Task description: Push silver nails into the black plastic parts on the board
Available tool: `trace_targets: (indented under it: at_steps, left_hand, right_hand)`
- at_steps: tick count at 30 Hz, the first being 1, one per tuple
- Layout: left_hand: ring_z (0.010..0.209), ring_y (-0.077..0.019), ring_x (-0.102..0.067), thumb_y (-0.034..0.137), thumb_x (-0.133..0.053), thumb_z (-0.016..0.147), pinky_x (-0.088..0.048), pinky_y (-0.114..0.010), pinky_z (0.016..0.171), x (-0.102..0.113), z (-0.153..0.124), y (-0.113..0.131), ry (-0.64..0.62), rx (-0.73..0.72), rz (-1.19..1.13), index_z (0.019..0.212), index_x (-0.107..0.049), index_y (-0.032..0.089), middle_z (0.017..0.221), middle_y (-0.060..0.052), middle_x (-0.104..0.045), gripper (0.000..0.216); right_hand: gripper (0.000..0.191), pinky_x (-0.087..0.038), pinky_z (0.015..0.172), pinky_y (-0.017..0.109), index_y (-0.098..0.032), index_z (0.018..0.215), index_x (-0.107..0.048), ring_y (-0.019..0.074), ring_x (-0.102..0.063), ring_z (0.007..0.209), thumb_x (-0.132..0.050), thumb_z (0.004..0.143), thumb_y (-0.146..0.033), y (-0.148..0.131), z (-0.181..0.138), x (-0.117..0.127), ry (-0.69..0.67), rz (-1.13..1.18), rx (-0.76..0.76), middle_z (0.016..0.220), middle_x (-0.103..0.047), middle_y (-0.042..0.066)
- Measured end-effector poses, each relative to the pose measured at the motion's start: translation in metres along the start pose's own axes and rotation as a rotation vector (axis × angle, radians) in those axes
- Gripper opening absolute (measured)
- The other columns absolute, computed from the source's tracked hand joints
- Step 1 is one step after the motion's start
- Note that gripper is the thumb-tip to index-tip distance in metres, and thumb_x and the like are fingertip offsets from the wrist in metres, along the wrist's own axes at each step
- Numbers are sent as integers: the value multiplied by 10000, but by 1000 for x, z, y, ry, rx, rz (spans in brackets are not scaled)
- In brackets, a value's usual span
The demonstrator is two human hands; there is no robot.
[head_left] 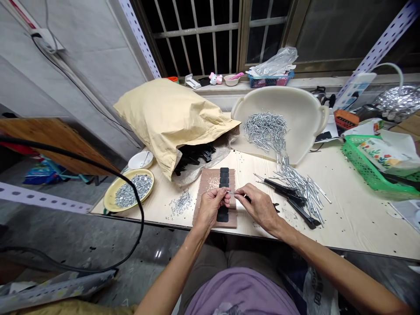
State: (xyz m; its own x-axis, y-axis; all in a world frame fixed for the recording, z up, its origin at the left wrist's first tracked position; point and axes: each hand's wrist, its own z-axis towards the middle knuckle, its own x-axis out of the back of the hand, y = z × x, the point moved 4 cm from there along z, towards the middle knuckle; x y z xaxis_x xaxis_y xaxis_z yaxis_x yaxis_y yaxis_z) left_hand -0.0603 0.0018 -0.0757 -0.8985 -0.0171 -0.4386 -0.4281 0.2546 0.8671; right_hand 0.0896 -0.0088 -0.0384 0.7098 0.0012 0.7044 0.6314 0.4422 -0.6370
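Over the board, head view: two bare hands close together, a thin metal rod [231, 192] bridging their fingertips.
Left hand [210, 205]: thumb and fingers pinched on the rod's left end.
Right hand [257, 205]: thumb and forefinger pinched at the rod's right end, rest of the fingers curled.
Board [206, 197]: brown, flat on the table [348, 210] near its front edge, under the left hand; column of black pads [224, 170] along it, partly covered by that hand.
Small metal bits [182, 202]: loose scatter just left of board.
Yellow bowl [110, 199]: left end of table, small metal pieces inside; white bowl [140, 160] right behind it.
Sack [173, 113]: pale yellow, lying behind board, mouth open; dark pieces [197, 156] visible in the opening.
White basin [302, 109]: back right of board; heap of metal rods [265, 127] within, more spilled out onto table.
Black tools [285, 189]: right of right hand, against the spilled rods; exact kind unclear.
Green basket [377, 180]: right end of table, flower-printed packet [387, 151] in it.
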Motion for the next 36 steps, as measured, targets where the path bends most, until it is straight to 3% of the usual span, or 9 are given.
trace_targets:
  at_steps: [7, 12, 17, 19, 22, 29, 33, 36]
  left_hand:
    - [533, -70, -535, 370, -700, 723, -448, -199, 512, 1, 2, -2, 72, -112, 63, 853, -692, 97, 642, -12, -622, 303]
    - [552, -76, -532, 377, -701, 715, -441, -199, 516, 1, 5, -5, 79, -114, 67, 848, -690, 102, 648, -10, -619, 305]
    - [549, -81, -523, 369, -706, 710, -427, -205, 524, 3, 8, -6, 71, -83, 82, 840, -698, 98, 638, -14, -609, 300]
    - [554, -78, -514, 370, -701, 714, -416, -203, 531, 5, 9, -6, 72, -73, 114, 853, -708, 103, 649, -13, -606, 301]
    - [539, -63, -473, 384, -698, 715, -383, -193, 529, 10, 11, -4, 89, -94, 197, 858, -723, 116, 635, 8, -573, 304]
    - [569, -72, -463, 501, -583, 787, -381, -200, 525, 21, 17, -2, 130, -108, 258, 1037, -692, 150, 758, -19, -551, 445]
    - [666, -114, -499, 494, -496, 848, -421, -228, 626, 36, 13, 14, 268, -284, 555, 1123, -657, 199, 806, -23, -531, 434]
    - [787, -156, -519, 432, -477, 876, -421, -264, 768, 44, 9, 21, 295, -395, 781, 1141, -648, 212, 774, -22, -517, 385]
  right_hand:
    - [290, -402, 600, 226, -173, 829, -619, 119, -536, 643, -440, 909, -387, 10, 7, -11, -101, 304, -177, 703, -596, -2]
    - [275, -392, 616, 238, -166, 785, -616, 130, -529, 689, -532, 842, -421, 12, 12, -10, -62, 361, -189, 771, -610, 23]
    - [371, -324, 454, 211, -151, 740, -585, 85, -420, 475, -495, 840, -497, 19, 11, -23, -269, 579, -380, 552, -486, -29]
    - [329, -339, 465, 208, -150, 800, -582, 82, -433, 492, -530, 823, -474, 22, 13, -24, -233, 615, -376, 607, -517, -25]
    - [256, -379, 553, 219, -160, 790, -582, 101, -488, 591, -552, 822, -412, 25, 16, -23, -121, 519, -293, 683, -568, -10]
    - [180, -405, 664, 252, -180, 792, -615, 135, -553, 713, -541, 858, -330, 36, 36, -20, -68, 185, -72, 789, -620, 16]
    - [177, -405, 665, 254, -197, 877, -627, 146, -568, 768, -504, 895, -322, 49, 50, -19, -77, -28, 11, 870, -622, 33]
    - [199, -382, 623, 234, -211, 925, -631, 141, -570, 779, -464, 922, -319, 58, 60, -23, -112, -169, 62, 899, -612, 32]
